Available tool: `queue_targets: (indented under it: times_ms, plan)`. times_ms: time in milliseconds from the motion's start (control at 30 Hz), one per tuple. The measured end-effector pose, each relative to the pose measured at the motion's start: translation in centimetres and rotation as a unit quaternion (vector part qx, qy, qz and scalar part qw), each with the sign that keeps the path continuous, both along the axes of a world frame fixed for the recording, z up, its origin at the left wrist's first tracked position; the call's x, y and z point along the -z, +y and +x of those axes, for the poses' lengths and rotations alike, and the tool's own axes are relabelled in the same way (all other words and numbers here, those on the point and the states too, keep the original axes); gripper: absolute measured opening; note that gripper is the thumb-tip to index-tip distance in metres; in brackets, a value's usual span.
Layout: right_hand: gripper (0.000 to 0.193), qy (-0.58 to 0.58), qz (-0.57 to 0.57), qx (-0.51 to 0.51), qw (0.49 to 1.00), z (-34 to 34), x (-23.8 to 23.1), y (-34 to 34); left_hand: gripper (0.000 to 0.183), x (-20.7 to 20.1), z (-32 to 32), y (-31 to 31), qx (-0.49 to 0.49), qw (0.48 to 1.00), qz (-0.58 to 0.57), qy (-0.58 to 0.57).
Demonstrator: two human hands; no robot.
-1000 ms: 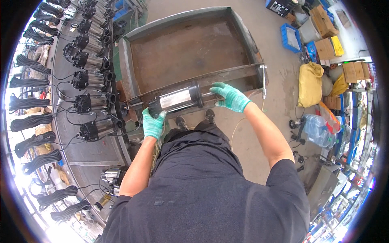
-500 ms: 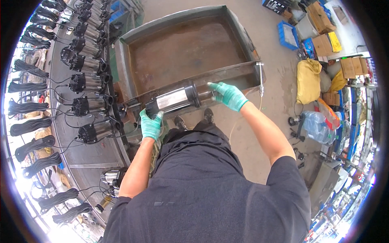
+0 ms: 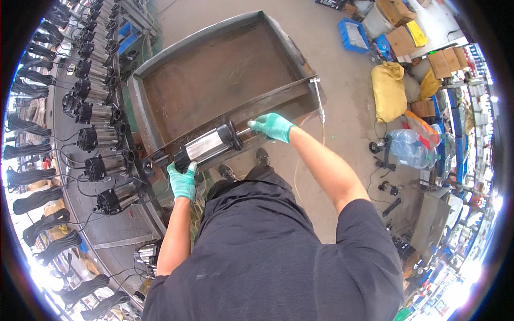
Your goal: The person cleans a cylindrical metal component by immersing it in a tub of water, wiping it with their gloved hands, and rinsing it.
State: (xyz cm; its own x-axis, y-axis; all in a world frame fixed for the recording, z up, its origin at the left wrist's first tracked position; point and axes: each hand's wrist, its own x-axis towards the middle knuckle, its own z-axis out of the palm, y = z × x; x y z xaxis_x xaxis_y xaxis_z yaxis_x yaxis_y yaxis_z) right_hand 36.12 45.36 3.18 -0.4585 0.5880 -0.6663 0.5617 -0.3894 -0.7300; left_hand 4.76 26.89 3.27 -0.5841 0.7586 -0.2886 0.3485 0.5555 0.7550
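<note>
A pump motor (image 3: 206,144) with a shiny steel barrel and black ends lies tilted along the near edge of a metal tank (image 3: 140,99), its right end higher in the picture. My left hand (image 3: 182,182), in a green glove, grips the motor's black left end with thumb and fingers apart around it. From the right end sticks a thin metal shaft (image 3: 244,131). My right hand (image 3: 273,127), also in a green glove, has its fingers closed on the shaft's tip. The fingertips hide that tip.
A bench (image 3: 115,227) at the left bears a long row of similar motors (image 3: 99,137) with coiled black cables. A fitting with a thin hose (image 3: 319,101) stands at the tank's right corner. Beyond lie a yellow sack (image 3: 388,92), a blue crate (image 3: 354,36) and clear plastic bottles (image 3: 408,148).
My right hand has closed its spread fingers onto the shaft's tip. My left hand stays on the motor's left end. The whole view has shifted and turned a little.
</note>
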Motion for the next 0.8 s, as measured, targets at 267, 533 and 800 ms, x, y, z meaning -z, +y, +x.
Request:
queue_targets:
  times_ms: [267, 533, 800]
  plan:
    - [0.053, -0.291, 0.353, 0.350, 0.817, 13.5, 6.2, -1.0, 0.062, 1.2, -0.9, -0.4, 0.008, 1.000, -0.010, 0.019]
    - [0.072, -0.063, 0.091, 0.492, 0.864, 12.3, 2.9, 10.1, 0.060, 2.4, -1.2, 0.1, -0.051, 0.997, -0.034, -0.045]
    - [0.016, 0.055, 0.201, 0.238, 0.949, 6.8, 0.7, 4.3, 0.059, 4.1, -1.9, -0.5, -0.042, 0.998, 0.044, -0.004]
